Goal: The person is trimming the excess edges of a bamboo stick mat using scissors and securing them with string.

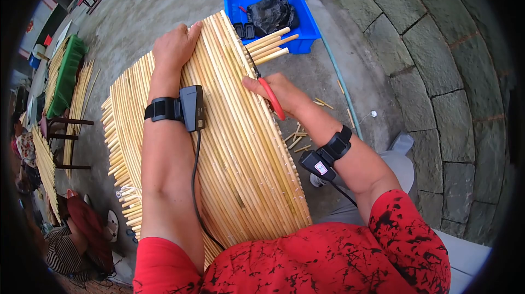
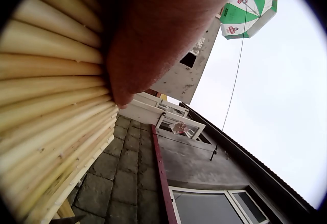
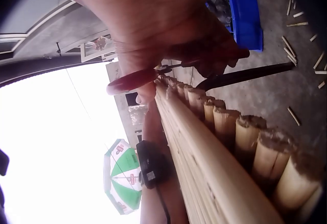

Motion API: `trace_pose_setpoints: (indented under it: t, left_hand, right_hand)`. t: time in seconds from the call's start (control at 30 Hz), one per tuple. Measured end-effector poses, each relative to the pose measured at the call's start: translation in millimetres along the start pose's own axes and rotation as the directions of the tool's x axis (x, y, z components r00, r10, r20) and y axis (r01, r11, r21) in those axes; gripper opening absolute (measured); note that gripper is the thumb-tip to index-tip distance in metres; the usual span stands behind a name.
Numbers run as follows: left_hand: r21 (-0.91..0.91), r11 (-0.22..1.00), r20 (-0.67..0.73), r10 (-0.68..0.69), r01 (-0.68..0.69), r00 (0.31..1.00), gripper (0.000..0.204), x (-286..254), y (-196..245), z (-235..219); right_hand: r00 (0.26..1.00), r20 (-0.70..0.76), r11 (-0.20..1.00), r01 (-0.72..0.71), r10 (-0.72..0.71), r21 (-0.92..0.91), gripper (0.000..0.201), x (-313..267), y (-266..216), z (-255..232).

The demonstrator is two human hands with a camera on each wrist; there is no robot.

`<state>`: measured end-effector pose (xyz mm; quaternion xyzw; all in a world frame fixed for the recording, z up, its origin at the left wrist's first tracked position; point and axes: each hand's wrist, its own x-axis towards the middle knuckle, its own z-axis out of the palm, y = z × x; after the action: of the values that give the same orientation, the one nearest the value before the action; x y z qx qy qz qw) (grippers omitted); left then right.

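Note:
A mat of pale reed sticks (image 1: 235,146), bound with rows of thread, spans the space before my body. My left hand (image 1: 176,48) grips its far edge, thumb along the top and the other fingers hidden beyond the edge. At the mat's right edge my right hand (image 1: 288,92) holds scissors (image 1: 272,99) with red handles. In the right wrist view a dark blade (image 3: 250,76) extends beside the cut stick ends (image 3: 249,124). Several longer sticks (image 1: 270,45) jut out past that edge near the blades.
A blue plastic tub (image 1: 303,20) with a black plastic bag (image 1: 270,14) stands beyond the mat. Short stick offcuts (image 1: 297,140) lie on the concrete at right. At left are a green container (image 1: 66,75), stick bundles (image 1: 82,91) and a seated person (image 1: 65,245).

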<state>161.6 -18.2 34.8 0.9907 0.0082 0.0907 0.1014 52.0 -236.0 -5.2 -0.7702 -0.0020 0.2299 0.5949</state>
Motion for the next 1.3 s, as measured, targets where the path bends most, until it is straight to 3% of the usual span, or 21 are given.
trace_pose_setpoints:
  t: [0.13,0.37,0.53,0.77,0.97,1.07,1.13,1.3]
  left_hand:
    - [-0.002,1.000,0.013,0.017,-0.017,1.000,0.060,-0.5,-0.3,0.2]
    - [-0.002,1.000,0.003,0.021,-0.021,1.000,0.061,-0.5,-1.4,1.1]
    - [0.002,1.000,-0.004,0.025,-0.025,1.000,0.060,-0.8,-1.4,1.6]
    - [-0.009,1.000,-0.003,0.016,-0.016,1.000,0.061,-0.3,-1.2,2.8]
    - [-0.011,1.000,0.007,0.021,-0.021,1.000,0.062,1.1,-1.0,1.3]
    - [-0.006,0.999,-0.030,0.038,-0.038,0.999,0.061,1.6,-1.7,3.1]
    - [-0.012,0.999,-0.050,0.033,-0.034,0.998,0.061,2.3,-3.1,5.7]
    - [-0.018,0.999,-0.044,0.044,-0.045,0.998,0.062,3.7,-3.7,4.2]
  right_hand:
    - [0.996,0.090,0.999,-0.011,0.014,-0.031,0.063,-6.7,-9.8,-6.5]
    - [0.993,0.116,0.998,-0.003,0.010,-0.062,0.065,-0.8,-5.3,-5.3]
    - [0.983,0.098,0.980,0.164,-0.154,-0.109,0.068,4.6,5.1,-4.7]
    - [0.989,0.124,0.988,0.092,-0.077,-0.124,0.069,1.4,-1.3,-5.9]
    - [0.997,0.030,0.978,0.070,-0.065,-0.197,0.069,5.4,4.5,-2.3]
    - [0.992,-0.042,0.983,0.109,-0.116,-0.145,0.066,6.3,9.3,0.9]
    - [0.996,-0.077,0.999,0.039,-0.037,0.020,0.061,-3.4,1.5,3.1]
    - [0.993,-0.112,0.993,0.041,-0.028,0.114,0.057,-8.9,2.6,5.8]
